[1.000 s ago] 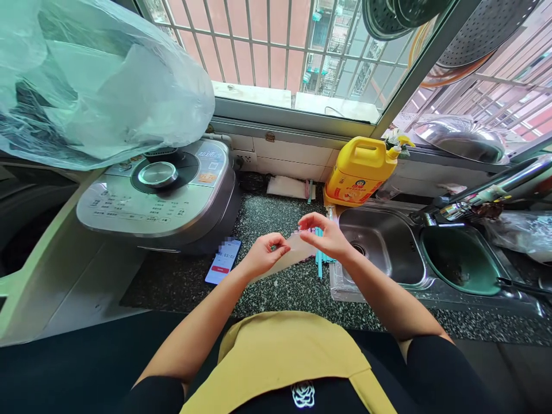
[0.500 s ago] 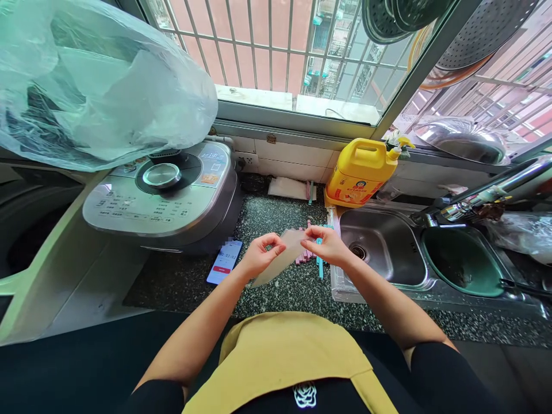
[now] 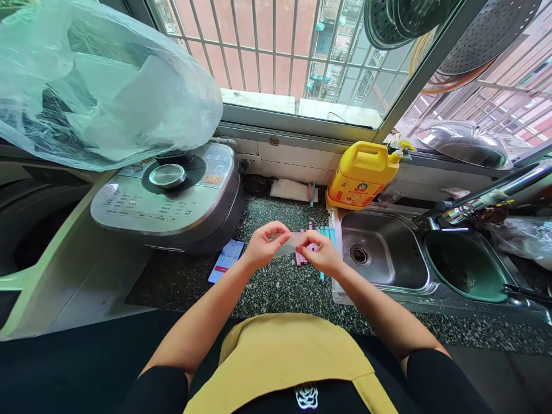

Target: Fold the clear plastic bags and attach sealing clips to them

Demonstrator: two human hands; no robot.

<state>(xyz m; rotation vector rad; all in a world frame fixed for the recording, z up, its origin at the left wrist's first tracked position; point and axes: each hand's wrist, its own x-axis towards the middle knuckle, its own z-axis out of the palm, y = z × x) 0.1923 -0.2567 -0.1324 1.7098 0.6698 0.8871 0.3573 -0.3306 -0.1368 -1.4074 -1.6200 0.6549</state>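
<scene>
Between my two hands, above the speckled counter, is a small translucent plastic bag point(image 3: 286, 247). My left hand point(image 3: 268, 244) pinches its left side between thumb and fingers. The right side is pinched by my right hand point(image 3: 318, 252), whose fingers are curled. Just beyond and under my right hand lie several pink sticks point(image 3: 299, 259), partly hidden by it. Several light-blue sticks point(image 3: 331, 233) lie beside them, near the sink edge; they look like slim pens, but I cannot tell for sure.
To the left stand a rice cooker point(image 3: 168, 198) and a phone point(image 3: 226, 261) showing a timer. A large plastic bag point(image 3: 129, 98) bulges above the cooker. On the right are a yellow jug point(image 3: 360, 175), a steel sink point(image 3: 388, 253) and a green basin point(image 3: 466, 267). A white packet point(image 3: 288, 190) lies by the wall.
The plastic bag was spread out lower and to the left; now less of it shows, gathered between my hands. Both hands stay close together, with my right fingers curled further down.
</scene>
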